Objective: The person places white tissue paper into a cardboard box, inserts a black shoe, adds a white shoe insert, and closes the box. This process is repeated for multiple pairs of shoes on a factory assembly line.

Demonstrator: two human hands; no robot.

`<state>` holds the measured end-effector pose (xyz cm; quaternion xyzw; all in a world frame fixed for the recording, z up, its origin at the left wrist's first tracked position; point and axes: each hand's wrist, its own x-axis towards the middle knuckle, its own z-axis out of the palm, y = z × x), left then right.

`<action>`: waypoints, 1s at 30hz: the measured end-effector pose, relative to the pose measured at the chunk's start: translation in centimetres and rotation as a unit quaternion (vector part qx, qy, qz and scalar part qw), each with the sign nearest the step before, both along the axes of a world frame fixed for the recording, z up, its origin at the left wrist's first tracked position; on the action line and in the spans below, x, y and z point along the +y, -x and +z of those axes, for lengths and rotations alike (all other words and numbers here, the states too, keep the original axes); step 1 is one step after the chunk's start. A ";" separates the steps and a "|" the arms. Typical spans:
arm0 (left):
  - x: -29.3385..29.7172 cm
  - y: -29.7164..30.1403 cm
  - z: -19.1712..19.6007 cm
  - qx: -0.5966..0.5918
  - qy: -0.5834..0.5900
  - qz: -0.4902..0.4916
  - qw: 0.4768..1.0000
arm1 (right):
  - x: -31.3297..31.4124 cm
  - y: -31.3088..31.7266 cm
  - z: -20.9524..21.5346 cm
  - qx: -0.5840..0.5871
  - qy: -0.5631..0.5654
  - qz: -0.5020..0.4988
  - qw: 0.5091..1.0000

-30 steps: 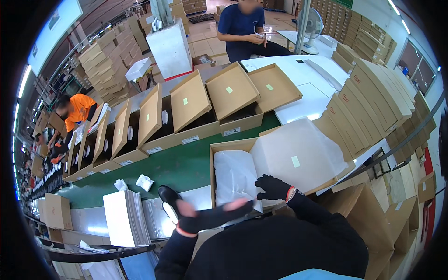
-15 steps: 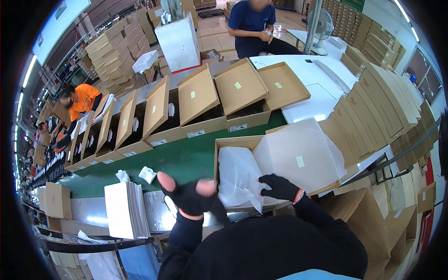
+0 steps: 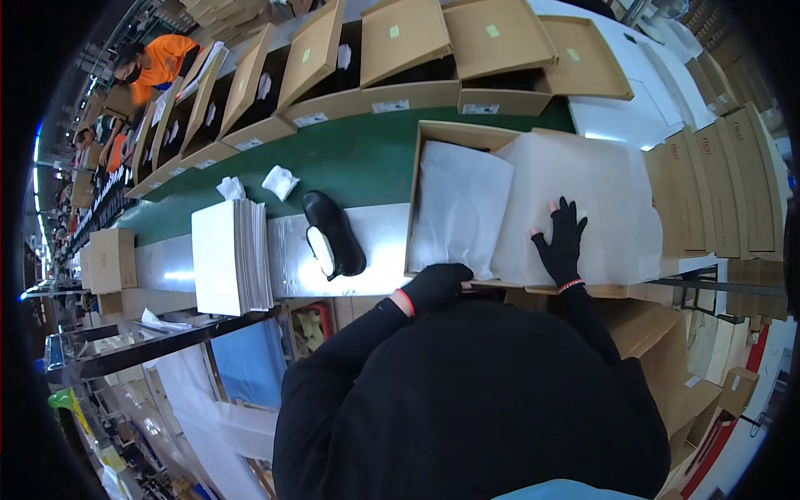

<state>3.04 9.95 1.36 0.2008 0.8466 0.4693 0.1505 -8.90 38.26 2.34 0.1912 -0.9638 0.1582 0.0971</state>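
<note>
An open cardboard shoe box [image 3: 413,196] stands before me, with white tissue paper [image 3: 462,196] inside it. More tissue, a wide sheet [image 3: 617,208], covers the lid folded out to the right. My right hand [image 3: 564,246], in a black fingerless glove, lies flat on that sheet with fingers spread. At the box's near edge, beside the tissue's lower corner, my left hand [image 3: 435,287] is closed with curled fingers; what they grip is hidden. A black shoe [image 3: 340,237] with a pale inside lies on the metal strip left of the box.
Left of the shoe stands a stack of white sheets [image 3: 229,258], with crumpled paper wads [image 3: 280,182] behind. A row of opened shoe boxes [image 3: 417,97] lines the far side of the green table [image 3: 358,171]. Upright cartons [image 3: 733,183] stand right. A person in orange [image 3: 162,62] works far left.
My left hand has left the spot over the shoe and moved right to the box's near edge. The right hand has shifted from the inner tissue onto the lid's sheet. My view has tilted down.
</note>
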 end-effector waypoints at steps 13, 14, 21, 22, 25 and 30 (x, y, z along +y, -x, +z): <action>-0.1 0.1 3.8 -0.093 -0.146 0.244 0.954 | -4.5 -0.5 2.2 -0.038 0.076 0.116 0.990; 0.7 -0.4 3.0 -0.081 -0.128 0.225 0.962 | -5.6 0.1 2.9 -0.033 0.110 0.135 0.984; -2.4 -3.0 5.4 0.023 -0.077 0.266 0.961 | -16.8 8.4 1.3 -0.127 0.115 0.164 0.971; -3.4 -3.7 5.1 0.067 -0.040 0.253 0.964 | -18.2 9.7 0.3 -0.138 0.058 0.161 0.976; -4.6 -5.4 4.4 0.089 0.003 0.223 0.971 | -21.2 12.5 -1.1 -0.246 -0.148 0.220 0.932; -4.6 -6.6 1.9 0.140 0.013 0.172 0.975 | -21.5 14.7 -2.6 -0.121 -0.070 0.182 0.973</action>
